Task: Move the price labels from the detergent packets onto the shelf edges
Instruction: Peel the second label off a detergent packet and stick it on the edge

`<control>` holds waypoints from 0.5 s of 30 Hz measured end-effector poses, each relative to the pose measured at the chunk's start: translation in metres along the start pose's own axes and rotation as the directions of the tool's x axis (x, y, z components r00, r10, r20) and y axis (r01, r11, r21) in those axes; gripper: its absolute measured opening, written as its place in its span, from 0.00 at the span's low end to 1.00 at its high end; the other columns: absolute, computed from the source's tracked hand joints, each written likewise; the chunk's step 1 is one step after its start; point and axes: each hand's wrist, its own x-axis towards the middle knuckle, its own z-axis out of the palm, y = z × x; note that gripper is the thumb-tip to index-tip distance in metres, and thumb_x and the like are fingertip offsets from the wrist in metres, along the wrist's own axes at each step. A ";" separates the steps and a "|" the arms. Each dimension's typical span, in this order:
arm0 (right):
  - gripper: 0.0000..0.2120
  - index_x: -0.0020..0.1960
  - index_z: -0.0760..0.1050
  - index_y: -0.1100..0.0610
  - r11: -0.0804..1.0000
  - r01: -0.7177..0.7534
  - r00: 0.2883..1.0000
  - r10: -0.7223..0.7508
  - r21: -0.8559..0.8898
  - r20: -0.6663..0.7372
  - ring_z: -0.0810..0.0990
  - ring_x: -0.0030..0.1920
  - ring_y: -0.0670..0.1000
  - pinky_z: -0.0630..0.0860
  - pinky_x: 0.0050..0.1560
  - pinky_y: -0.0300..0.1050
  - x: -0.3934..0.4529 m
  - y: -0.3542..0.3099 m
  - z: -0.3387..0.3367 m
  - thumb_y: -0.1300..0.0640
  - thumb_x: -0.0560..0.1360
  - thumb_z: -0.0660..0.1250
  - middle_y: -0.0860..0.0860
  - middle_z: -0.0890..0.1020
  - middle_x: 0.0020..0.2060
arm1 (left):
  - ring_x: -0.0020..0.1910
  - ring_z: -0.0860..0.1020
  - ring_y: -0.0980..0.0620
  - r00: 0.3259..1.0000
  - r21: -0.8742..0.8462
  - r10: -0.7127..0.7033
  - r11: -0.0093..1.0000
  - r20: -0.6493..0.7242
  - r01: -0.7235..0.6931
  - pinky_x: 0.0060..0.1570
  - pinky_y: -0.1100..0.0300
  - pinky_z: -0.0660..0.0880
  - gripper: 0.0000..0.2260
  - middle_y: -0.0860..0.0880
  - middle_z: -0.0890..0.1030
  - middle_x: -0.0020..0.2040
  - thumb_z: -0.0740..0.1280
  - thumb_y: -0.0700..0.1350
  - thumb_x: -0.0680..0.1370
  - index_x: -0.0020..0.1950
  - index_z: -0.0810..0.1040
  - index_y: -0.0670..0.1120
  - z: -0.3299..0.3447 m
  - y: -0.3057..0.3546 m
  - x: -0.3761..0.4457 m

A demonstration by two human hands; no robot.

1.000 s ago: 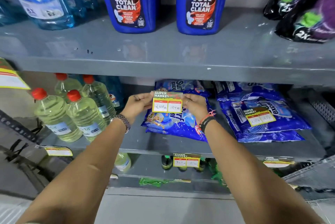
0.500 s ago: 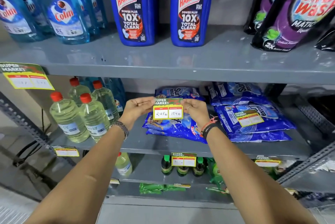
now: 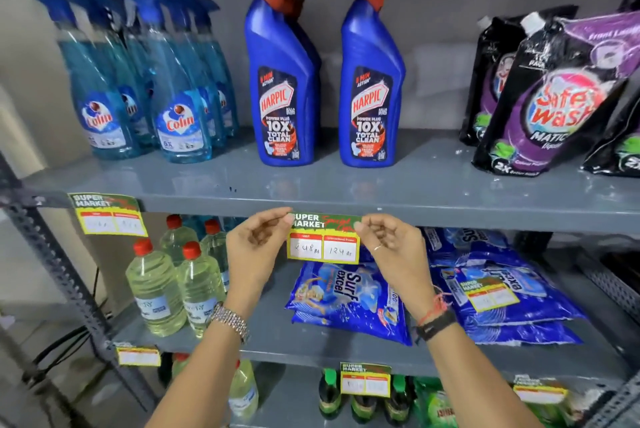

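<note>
- The left hand (image 3: 258,247) reaches up from a bare forearm with a metal watch band (image 3: 230,320) at the wrist; its thumb and forefinger pinch the top left corner of the price label (image 3: 323,239).
- The right hand (image 3: 391,247), with a ring on one finger and a red thread and black band at the wrist, pinches the label's top right corner in the same way.
- The label is a flat card, green on top and yellow below with two white boxes of handwritten numbers; its top edge lies against the front edge of the upper grey metal shelf (image 3: 450,216).
- Just below it, a stack of glossy blue detergent packets (image 3: 349,299) lies flat on the middle shelf, bare of any label.
- To the right, a second stack of packets (image 3: 512,316) has a label (image 3: 488,294) lying on top.
- Far left on the middle shelf stand clear bottles (image 3: 156,289) of pale yellow liquid with red caps.
- On the upper shelf stand blue spray bottles (image 3: 180,88), two blue bent-neck bottles (image 3: 285,81) and dark pouches (image 3: 554,91).
</note>
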 end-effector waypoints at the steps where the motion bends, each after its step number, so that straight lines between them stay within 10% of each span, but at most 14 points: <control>1: 0.07 0.38 0.78 0.47 1.000 0.013 1.000 -0.013 -0.015 -0.010 0.78 0.33 0.38 0.75 0.38 0.27 0.001 -0.004 -0.001 0.58 0.71 0.72 0.44 0.83 0.34 | 0.40 0.84 0.58 1.000 0.021 0.011 1.000 -0.003 -0.011 0.38 0.70 0.78 0.04 0.55 0.87 0.39 0.74 0.48 0.69 0.43 0.85 0.54 0.002 0.004 0.003; 15: 0.03 0.43 0.82 0.56 0.989 0.020 0.986 -0.043 -0.143 -0.163 0.79 0.31 0.33 0.72 0.32 0.23 0.006 -0.012 0.002 0.57 0.70 0.72 0.41 0.81 0.31 | 0.40 0.85 0.48 0.996 0.156 0.045 0.987 -0.082 -0.032 0.40 0.55 0.82 0.04 0.53 0.87 0.38 0.75 0.47 0.70 0.42 0.85 0.55 0.011 0.008 0.010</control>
